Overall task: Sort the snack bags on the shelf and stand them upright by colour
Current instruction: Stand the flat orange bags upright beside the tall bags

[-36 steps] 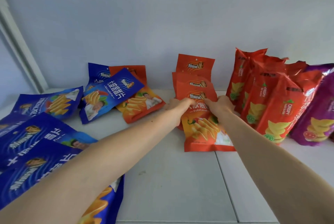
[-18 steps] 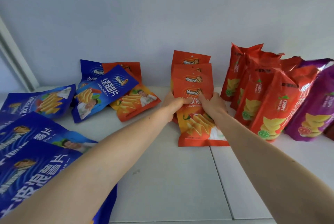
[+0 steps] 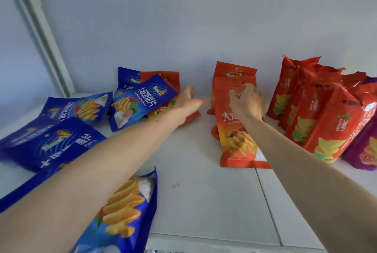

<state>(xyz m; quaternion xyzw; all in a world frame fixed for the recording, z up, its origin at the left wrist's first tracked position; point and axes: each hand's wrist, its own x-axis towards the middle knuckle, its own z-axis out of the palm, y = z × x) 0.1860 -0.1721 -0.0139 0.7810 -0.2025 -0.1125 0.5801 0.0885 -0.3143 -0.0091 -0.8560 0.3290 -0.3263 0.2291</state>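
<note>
My right hand [image 3: 245, 102] has its grip curled on the top edge of the front orange bag [image 3: 237, 130], which stands leaning back on another orange bag [image 3: 234, 70] at the shelf [image 3: 204, 191] wall. My left hand [image 3: 189, 99] reaches with fingers loose, holding nothing, over the orange bag [image 3: 163, 77] lying under a blue bag [image 3: 140, 101]. Red crisp bags [image 3: 318, 118] stand just right; more blue bags [image 3: 51, 142] lie flat at left.

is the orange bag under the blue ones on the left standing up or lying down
Lying down. The orange bag lies tipped back among the blue bags on the shelf, not upright like the orange stack.
</note>
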